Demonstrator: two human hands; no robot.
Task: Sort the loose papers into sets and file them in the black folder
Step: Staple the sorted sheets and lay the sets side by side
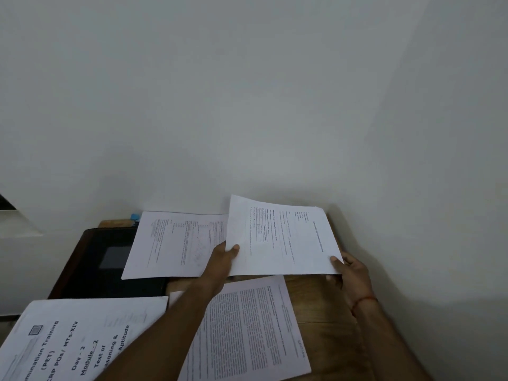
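Now the left hand [222,257] and the right hand [353,273] each pinch a near corner of one sheet [283,237], centre right. The black folder [93,259] lies centre left, partly under another page [176,243]. A loose pinch could let the sheet fall into a wrong set.

black folder [90,259]: its right part lies under a printed sheet [176,243].
held sheet [283,237]: print too small for me to read.
left hand [222,259], right hand [353,273]: fingers hidden beneath the held sheet; I see only thumbs on top.
title page [68,345]: cut off at the bottom edge.
blue object [135,216]: mostly hidden; I cannot tell what.
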